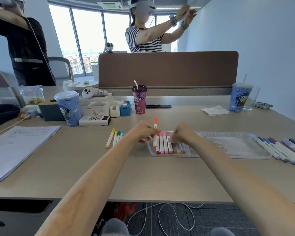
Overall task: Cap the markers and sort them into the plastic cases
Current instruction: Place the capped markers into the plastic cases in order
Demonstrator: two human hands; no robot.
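Note:
My left hand pinches an orange capped marker, held nearly upright over the left end of a clear plastic case. Inside the case lie several red, pink and orange markers side by side. My right hand has its fingers curled down onto those markers near their middle; whether it grips one is unclear. A second clear case half lies to the right. Yellow and green markers lie left of my left hand. Blue and purple markers lie at the far right.
A paper stack sits at the left. Behind the work area stand a purple drink cup, a blue cup, a power bank and tape dispensers. Another blue cup and napkin are back right. Two people stand beyond the divider.

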